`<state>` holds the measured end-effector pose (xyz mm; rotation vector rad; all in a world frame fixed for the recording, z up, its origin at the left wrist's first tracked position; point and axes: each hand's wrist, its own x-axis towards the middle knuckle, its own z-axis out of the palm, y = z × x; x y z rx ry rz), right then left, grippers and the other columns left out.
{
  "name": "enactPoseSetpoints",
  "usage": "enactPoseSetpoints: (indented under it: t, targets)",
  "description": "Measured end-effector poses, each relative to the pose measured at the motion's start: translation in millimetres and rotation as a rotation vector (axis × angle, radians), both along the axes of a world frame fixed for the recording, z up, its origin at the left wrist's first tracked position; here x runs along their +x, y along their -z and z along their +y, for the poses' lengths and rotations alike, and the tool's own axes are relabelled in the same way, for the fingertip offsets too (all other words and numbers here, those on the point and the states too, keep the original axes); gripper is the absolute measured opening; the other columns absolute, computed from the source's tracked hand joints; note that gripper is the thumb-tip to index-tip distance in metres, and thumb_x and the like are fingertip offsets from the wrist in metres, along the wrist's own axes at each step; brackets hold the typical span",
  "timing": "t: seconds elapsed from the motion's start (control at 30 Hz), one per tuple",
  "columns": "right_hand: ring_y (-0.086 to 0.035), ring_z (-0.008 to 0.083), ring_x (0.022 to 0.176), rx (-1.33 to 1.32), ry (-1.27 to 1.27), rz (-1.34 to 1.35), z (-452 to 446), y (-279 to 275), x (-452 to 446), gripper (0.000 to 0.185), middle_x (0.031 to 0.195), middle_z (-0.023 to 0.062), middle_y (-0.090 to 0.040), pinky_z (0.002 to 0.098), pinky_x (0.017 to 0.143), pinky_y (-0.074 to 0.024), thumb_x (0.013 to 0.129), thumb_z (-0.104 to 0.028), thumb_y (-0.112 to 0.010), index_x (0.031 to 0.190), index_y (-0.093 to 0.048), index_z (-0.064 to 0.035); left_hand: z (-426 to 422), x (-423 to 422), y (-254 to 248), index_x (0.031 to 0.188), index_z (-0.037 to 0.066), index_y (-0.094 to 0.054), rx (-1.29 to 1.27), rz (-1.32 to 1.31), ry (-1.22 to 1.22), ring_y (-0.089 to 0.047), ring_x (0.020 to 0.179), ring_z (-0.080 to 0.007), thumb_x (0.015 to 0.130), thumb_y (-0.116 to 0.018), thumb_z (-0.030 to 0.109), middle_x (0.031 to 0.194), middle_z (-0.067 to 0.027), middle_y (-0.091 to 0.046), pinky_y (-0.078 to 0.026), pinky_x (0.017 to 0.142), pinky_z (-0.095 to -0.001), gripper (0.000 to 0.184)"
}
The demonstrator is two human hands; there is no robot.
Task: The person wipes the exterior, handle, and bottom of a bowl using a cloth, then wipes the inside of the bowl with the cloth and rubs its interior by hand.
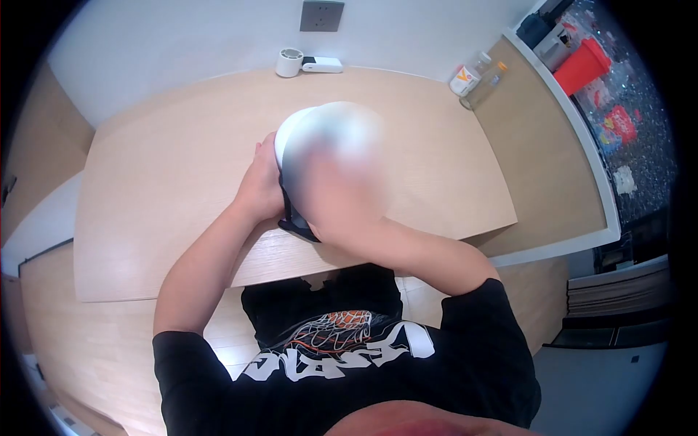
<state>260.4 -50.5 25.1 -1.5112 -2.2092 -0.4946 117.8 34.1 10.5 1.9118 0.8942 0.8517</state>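
Observation:
Over the front middle of the table, a white rounded thing (291,131) with a black band-like part (297,222) along its lower left is between my hands. A blur covers its middle and right, so I cannot make out its kind. My left hand (263,182) grips its left side, the fingers partly hidden behind it. My right hand (338,203) lies across its front and lower right. The blur hides the right fingers, and whether they grip is not visible.
The light wooden table (174,174) meets a wall with a socket plate (321,16). At the back stand a white cylinder (289,63) and a small white-and-black device (323,65). Bottles (483,86) stand back right, beside a raised wooden panel (534,138). Beyond is a red container (583,67).

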Motion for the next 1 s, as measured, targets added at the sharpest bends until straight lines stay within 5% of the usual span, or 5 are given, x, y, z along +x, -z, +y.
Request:
enactPoseSetpoints:
  t: [0.17, 0.27, 0.57, 0.67, 1.0]
  targets:
    - [-0.041, 0.0319, 0.132, -0.086, 0.004, 0.019, 38.9, -23.8, -2.5, 0.042, 0.134, 0.0079, -0.059, 0.0592, 0.114, -0.0121, 0.09, -0.035, -0.057, 0.117, -0.07, -0.0046, 10.9, -1.7, 11.0, 0.138, 0.005, -0.047, 0.142, 0.043, 0.106, -0.052, 0.126, -0.0248, 0.079, -0.076, 0.012, 0.14, -0.0132, -0.052, -0.041, 0.107, -0.0369, 0.065]
    - [-0.039, 0.0323, 0.135, -0.256, 0.089, -0.079, 63.9, -31.2, 10.1, 0.045, 0.136, 0.0057, -0.059, 0.0594, 0.116, -0.0084, 0.096, -0.037, -0.046, 0.123, -0.067, -0.0058, 8.1, -0.3, 10.7, 0.139, 0.014, -0.049, -0.06, -0.091, 0.154, -0.044, 0.133, -0.0263, 0.077, -0.077, 0.031, 0.139, -0.0069, -0.055, -0.007, 0.121, -0.0432, 0.07]
    - [-0.042, 0.0345, 0.132, -0.345, 0.322, -0.026, 63.1, -44.5, 64.8, 0.042, 0.119, 0.0095, -0.067, 0.0581, 0.115, -0.0118, 0.099, -0.033, -0.041, 0.111, -0.069, -0.0036, 4.6, 0.2, 4.0, 0.134, 0.001, -0.044, -0.042, -0.04, -0.059, -0.047, 0.122, -0.0356, 0.054, -0.087, 0.022, 0.124, -0.0188, -0.058, -0.027, 0.115, -0.0402, 0.093]
    - [-0.042, 0.034, 0.131, -0.307, 0.363, -0.033, 36.4, -39.2, 77.4, 0.039, 0.118, 0.0108, -0.068, 0.0582, 0.113, -0.0142, 0.097, -0.03, -0.046, 0.107, -0.07, -0.0011, 2.3, -4.9, -3.1, 0.14, -0.001, -0.034, 0.067, 0.031, -0.005, -0.051, 0.125, -0.0304, 0.056, -0.089, 0.01, 0.13, -0.019, -0.052, -0.04, 0.108, -0.0373, 0.101]
    - [-0.04, 0.0309, 0.132, -0.039, 0.162, -0.077, -21.2, -14.1, 55.2, 0.04, 0.127, 0.0111, -0.063, 0.0566, 0.111, -0.0193, 0.088, -0.031, -0.061, 0.108, -0.071, 0.0021, 0.2, -3.1, -5.4, 0.142, -0.001, -0.032, 0.034, 0.046, -0.003, -0.047, 0.129, -0.0319, 0.051, -0.095, 0.027, 0.137, -0.0207, -0.046, -0.038, 0.11, -0.039, 0.114]
